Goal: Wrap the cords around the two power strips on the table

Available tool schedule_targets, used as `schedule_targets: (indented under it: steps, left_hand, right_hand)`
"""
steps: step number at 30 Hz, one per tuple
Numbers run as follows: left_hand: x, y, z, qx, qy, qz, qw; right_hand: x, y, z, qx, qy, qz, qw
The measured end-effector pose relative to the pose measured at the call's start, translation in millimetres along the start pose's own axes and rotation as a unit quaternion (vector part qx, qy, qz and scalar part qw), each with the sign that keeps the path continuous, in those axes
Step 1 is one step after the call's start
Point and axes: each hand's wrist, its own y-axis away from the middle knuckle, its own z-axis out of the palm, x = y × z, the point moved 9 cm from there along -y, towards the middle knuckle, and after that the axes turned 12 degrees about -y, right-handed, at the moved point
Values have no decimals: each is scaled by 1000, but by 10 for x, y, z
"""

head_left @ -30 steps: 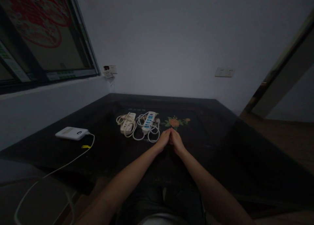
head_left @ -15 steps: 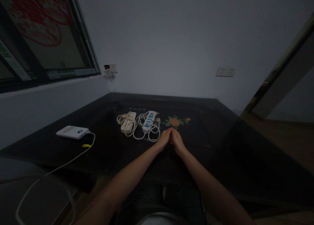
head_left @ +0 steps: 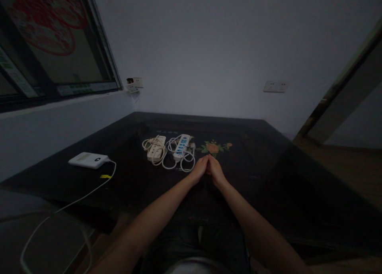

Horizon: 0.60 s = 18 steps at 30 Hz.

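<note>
My left hand (head_left: 199, 170) and my right hand (head_left: 217, 171) rest on the dark table, palms turned inward and fingertips meeting. Their fingers look stretched out, and I see nothing held between them. Just left of my left hand lies a white power strip (head_left: 181, 146) with blue sockets, its white cord looped around it. Beside that is a cream power strip (head_left: 156, 148) wrapped in its own coiled cord. Right beyond my fingertips, an orange flower pattern (head_left: 212, 148) decorates the tabletop.
A white power bank (head_left: 88, 160) sits at the table's left, its white cable (head_left: 78, 201) with a yellow tag (head_left: 105, 177) hanging over the near edge. Wall sockets (head_left: 275, 86) are at the back right, more sockets (head_left: 133, 87) by the window. The dark table (head_left: 268, 162) meets the wall.
</note>
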Motion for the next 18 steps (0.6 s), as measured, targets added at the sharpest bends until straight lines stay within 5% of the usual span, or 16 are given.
schedule_targets:
  steps: [18]
  left_hand:
    - [-1, -14, -1, -5, 2, 17, 1000]
  right_hand:
    - [-24, 11, 14, 3, -7, 2, 1000]
